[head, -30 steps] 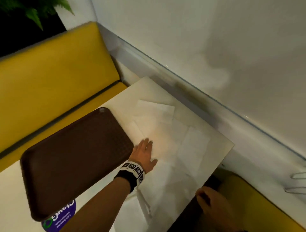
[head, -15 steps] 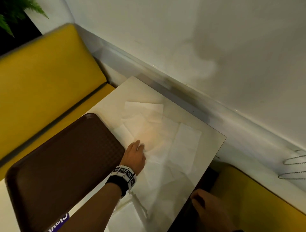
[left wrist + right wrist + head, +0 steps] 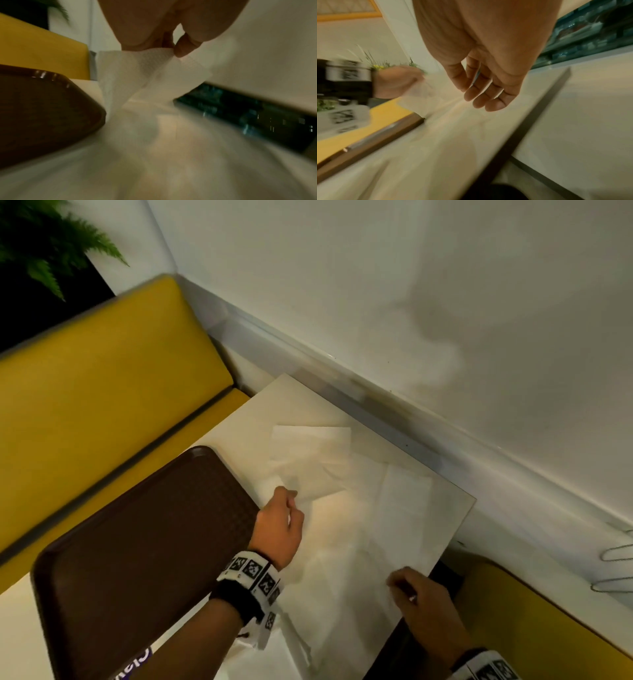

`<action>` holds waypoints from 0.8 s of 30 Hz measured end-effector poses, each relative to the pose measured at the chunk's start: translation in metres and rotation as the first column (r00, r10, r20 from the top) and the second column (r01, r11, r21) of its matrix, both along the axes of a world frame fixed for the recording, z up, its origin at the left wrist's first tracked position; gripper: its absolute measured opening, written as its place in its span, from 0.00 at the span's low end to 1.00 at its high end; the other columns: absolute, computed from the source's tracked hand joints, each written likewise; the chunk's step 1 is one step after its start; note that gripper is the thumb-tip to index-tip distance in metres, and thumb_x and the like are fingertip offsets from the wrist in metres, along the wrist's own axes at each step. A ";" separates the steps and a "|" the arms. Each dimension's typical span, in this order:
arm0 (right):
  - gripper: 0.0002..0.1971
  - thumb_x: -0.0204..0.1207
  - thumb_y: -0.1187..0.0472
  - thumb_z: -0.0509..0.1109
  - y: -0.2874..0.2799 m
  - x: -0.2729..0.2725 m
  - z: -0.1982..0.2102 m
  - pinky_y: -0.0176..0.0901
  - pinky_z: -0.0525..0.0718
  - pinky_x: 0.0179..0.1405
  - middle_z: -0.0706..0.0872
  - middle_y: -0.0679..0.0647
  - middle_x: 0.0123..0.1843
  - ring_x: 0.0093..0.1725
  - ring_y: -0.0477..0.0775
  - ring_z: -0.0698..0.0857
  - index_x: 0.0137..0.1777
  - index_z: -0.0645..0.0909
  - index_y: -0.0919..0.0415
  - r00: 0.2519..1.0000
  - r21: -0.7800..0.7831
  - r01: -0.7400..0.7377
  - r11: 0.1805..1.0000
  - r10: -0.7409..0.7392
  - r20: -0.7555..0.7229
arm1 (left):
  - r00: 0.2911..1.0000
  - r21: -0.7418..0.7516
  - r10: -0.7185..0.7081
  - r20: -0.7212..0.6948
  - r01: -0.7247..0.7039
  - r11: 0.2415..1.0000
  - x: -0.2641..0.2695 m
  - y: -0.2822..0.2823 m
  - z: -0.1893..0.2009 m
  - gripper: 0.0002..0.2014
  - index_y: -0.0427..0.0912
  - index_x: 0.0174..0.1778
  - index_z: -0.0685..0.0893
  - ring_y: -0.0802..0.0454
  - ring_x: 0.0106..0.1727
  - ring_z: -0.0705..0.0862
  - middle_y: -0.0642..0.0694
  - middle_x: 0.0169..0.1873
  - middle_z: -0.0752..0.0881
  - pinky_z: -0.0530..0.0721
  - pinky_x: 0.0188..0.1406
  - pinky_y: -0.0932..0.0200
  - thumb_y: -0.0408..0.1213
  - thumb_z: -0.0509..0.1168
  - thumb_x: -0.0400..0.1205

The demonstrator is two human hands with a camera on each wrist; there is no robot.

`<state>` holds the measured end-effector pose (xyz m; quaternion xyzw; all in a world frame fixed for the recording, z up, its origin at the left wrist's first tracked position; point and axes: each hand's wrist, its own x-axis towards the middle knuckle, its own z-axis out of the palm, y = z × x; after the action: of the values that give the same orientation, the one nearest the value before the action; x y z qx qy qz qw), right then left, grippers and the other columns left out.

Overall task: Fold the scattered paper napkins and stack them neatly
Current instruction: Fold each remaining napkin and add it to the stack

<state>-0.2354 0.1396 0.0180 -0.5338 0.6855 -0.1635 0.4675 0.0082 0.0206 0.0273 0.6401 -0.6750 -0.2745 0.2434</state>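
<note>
Several white paper napkins [image 3: 404,501] lie scattered and overlapping on the pale table [image 3: 294,402]. My left hand [image 3: 286,501] pinches the near corner of one napkin [image 3: 308,470] beside the tray and lifts it; the left wrist view shows that napkin [image 3: 137,71] hanging from thumb and fingertips [image 3: 181,47]. My right hand [image 3: 404,583] hovers over the napkins near the table's right edge, fingers loosely extended and holding nothing, as the right wrist view shows the fingers [image 3: 486,94] above the tabletop.
A brown plastic tray [image 3: 137,542] lies on the table left of the napkins. Yellow bench seats [image 3: 102,392] stand behind and at the lower right [image 3: 534,628]. A white wall ledge [image 3: 428,412] runs along the table's far side.
The left hand went from flat on the napkins to pinching and lifting one corner. The right hand rose from below the table edge to above the napkins.
</note>
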 end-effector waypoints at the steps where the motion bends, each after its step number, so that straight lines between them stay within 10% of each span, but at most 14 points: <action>1: 0.07 0.80 0.61 0.67 -0.012 0.005 0.003 0.25 0.81 0.43 0.86 0.42 0.47 0.48 0.38 0.84 0.47 0.79 0.46 1.000 -0.047 0.007 0.999 -0.006 0.008 | 0.996 -0.035 0.020 -0.082 -0.023 0.999 0.008 0.003 0.016 0.06 0.44 0.44 0.71 0.48 0.52 0.87 0.44 0.56 0.87 0.84 0.47 0.54 0.30 0.60 0.82; 6: 0.16 0.78 0.55 0.71 -0.077 0.043 0.035 0.37 0.83 0.53 0.83 0.42 0.57 0.54 0.41 0.84 0.64 0.74 0.48 0.977 -0.143 0.066 0.987 -0.036 0.209 | 0.824 0.006 0.159 -0.545 -0.185 0.983 0.051 0.027 0.098 0.04 0.41 0.38 0.75 0.55 0.39 0.80 0.57 0.37 0.85 0.78 0.41 0.58 0.34 0.61 0.79; 11: 0.30 0.69 0.48 0.73 -0.103 0.094 0.075 0.61 0.79 0.68 0.85 0.54 0.65 0.64 0.55 0.83 0.72 0.73 0.51 0.693 0.168 0.061 0.984 -0.163 0.703 | 0.356 0.269 0.359 -0.863 -0.278 0.922 0.086 0.057 0.142 0.11 0.42 0.37 0.77 0.46 0.40 0.81 0.43 0.38 0.83 0.77 0.39 0.49 0.28 0.53 0.82; 14: 0.16 0.72 0.59 0.70 -0.095 0.115 0.104 0.56 0.87 0.48 0.90 0.59 0.50 0.48 0.60 0.88 0.60 0.82 0.58 0.591 0.232 0.018 0.973 -0.197 0.782 | 0.331 0.291 0.399 -0.855 -0.329 0.898 0.102 0.075 0.142 0.09 0.39 0.41 0.76 0.47 0.39 0.82 0.44 0.37 0.85 0.79 0.36 0.51 0.29 0.52 0.83; 19: 0.11 0.75 0.70 0.70 -0.077 0.131 0.124 0.42 0.88 0.31 0.87 0.66 0.42 0.35 0.56 0.89 0.52 0.82 0.79 0.717 0.128 0.093 0.987 -0.155 0.679 | 0.253 0.325 0.406 -0.878 -0.308 0.894 0.125 0.098 0.135 0.07 0.37 0.49 0.77 0.50 0.30 0.84 0.42 0.35 0.85 0.84 0.25 0.58 0.31 0.54 0.84; 24: 0.04 0.75 0.64 0.72 -0.055 0.126 0.133 0.40 0.86 0.33 0.92 0.60 0.42 0.37 0.53 0.90 0.45 0.89 0.61 0.882 -0.018 0.137 0.990 -0.113 0.457 | 0.584 0.270 0.310 -0.750 -0.158 0.950 0.129 0.109 0.126 0.14 0.35 0.56 0.80 0.35 0.47 0.89 0.37 0.47 0.89 0.89 0.45 0.40 0.33 0.70 0.76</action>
<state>-0.1097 0.0842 0.1505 -0.4467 0.5856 -0.3307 0.5901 0.1372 0.1293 0.1537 0.5578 -0.3832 -0.5491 0.4905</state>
